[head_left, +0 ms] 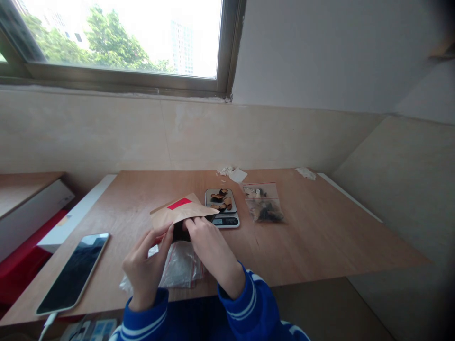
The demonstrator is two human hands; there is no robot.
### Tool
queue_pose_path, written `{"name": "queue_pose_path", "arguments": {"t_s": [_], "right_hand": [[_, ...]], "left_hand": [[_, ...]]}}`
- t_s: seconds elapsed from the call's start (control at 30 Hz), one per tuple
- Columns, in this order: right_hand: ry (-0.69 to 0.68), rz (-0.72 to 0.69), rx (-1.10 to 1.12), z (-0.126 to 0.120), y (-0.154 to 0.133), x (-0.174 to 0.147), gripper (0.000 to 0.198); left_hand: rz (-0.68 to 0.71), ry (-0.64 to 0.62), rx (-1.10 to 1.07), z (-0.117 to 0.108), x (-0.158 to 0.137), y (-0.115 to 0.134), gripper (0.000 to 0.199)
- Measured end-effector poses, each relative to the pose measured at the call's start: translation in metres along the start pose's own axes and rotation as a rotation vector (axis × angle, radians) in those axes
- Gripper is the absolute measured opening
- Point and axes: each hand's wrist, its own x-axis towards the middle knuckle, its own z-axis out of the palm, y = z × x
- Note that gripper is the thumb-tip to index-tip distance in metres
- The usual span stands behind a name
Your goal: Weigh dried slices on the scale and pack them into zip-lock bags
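Observation:
A brown kraft paper bag (177,213) with a red label lies tilted over the near middle of the table, its dark mouth towards me. My left hand (147,260) pinches the bag's edge between thumb and fingers. Curled at the mouth is my right hand (209,241), its fingertips reaching into the dark opening, where what they grip is hidden. Just beyond, several dried brown curled slices (222,201) rest on a small white digital scale (229,221). Clear zip bags (181,267) with red seals lie flat beneath my hands.
A clear zip bag (265,203) with dark and pale dried pieces lies right of the scale. White scraps (238,175) are near the wall, with more white bits (305,173) at the far right. On the left lies a phone (76,272) with a cable (48,327).

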Motion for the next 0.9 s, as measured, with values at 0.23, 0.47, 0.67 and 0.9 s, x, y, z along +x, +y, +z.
{"name": "queue_pose_path", "arguments": {"t_s": [0.23,0.47,0.67,0.9], "right_hand": [[0.529,0.135,0.675,-0.017,0.031,-0.036,0.013],[0.819,0.539,0.897,0.034,0.173,-0.016,0.03],[0.772,0.696,0.692,0.075,0.242,0.027,0.025],[0.638,0.687,0.413,0.083,0.245,0.045,0.019]], "left_hand": [[-0.042,0.017,0.048,-0.001,0.002,-0.003,0.015],[-0.047,0.005,0.048,-0.004,0.003,-0.004,0.018],[-0.041,-0.029,0.073,-0.005,0.001,-0.004,0.019],[-0.027,-0.036,0.084,-0.007,0.003,-0.004,0.02]]}}
